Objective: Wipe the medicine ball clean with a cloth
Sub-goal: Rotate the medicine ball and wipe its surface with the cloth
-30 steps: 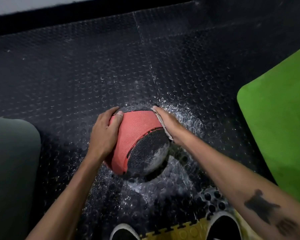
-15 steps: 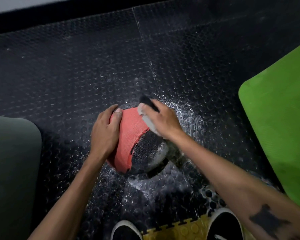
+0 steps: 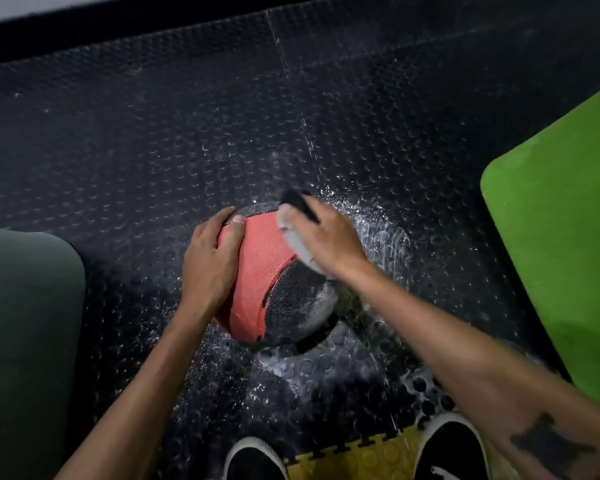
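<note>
On the studded floor (image 3: 153, 133), one medicine ball (image 3: 264, 271): left hand (image 3: 210, 268) flat, fingers relaxed; right hand (image 3: 326, 242) fingers grasping one cloth (image 3: 297, 240).

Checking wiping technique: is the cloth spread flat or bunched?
Bunched: the cloth shows only as a wad gripped under the right hand on the medicine ball.

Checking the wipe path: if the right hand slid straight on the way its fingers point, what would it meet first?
The right hand, pressing the cloth on the medicine ball, points up-left. It would probably cross the ball's top, then meet the left hand's fingertips; depth is unclear.
</note>
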